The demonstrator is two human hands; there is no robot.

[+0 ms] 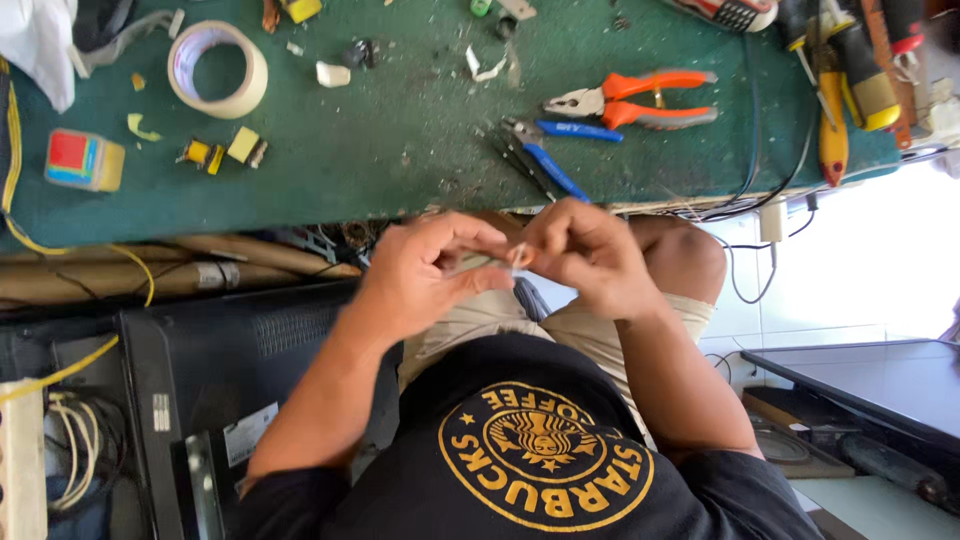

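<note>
Left hand [425,275]: its fingers are clenching around a small pale part [497,259], pinching it from the left.
Right hand [585,255]: its fingers are curling in and gripping the same part from the right, fingertips meeting the left hand's.
Small pale part: being held between both hands above the lap, just below the edge of the green surface [400,150]; too small to identify.
Nearby on the surface: orange-handled pliers [635,100] and blue-handled cutters [545,150] are lying just beyond the hands.
Farther left: a roll of tape [218,69] and a small colourful box [84,160] are sitting well apart from the hands.
</note>
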